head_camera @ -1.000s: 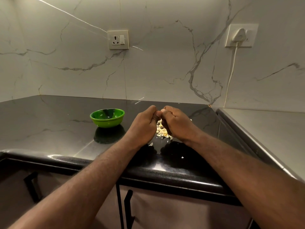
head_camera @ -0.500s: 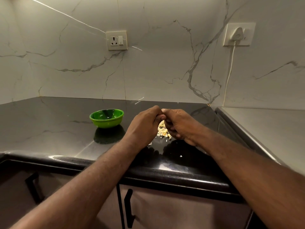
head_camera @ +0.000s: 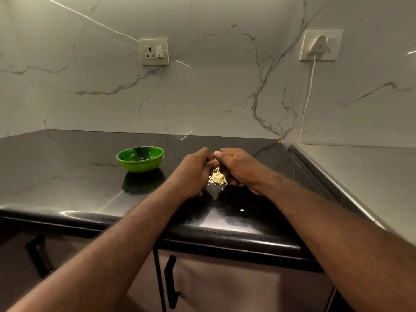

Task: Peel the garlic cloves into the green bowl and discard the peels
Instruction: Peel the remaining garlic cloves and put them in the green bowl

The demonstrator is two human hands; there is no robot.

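Left hand (head_camera: 193, 174) and right hand (head_camera: 239, 168) are curled, fingertips meeting above the peels (head_camera: 217, 177) on the counter (head_camera: 67, 176). The clove presumably pinched between them is hidden. Bowl (head_camera: 139, 164) stands nearby, contents unclear. Peeling is under way and the peels are undiscarded.

My left hand (head_camera: 194, 174) and right hand (head_camera: 236, 168) meet just right of the green bowl (head_camera: 139, 158), fingers curled and thumb tips touching. Whatever sits between them is hidden from me. Beneath them, also right of the bowl, a small heap of garlic peels (head_camera: 217, 177) lies on the black countertop (head_camera: 67, 167). The bowl stands upright, apart from my left hand. A wall socket (head_camera: 153, 51) sits above and behind the bowl.
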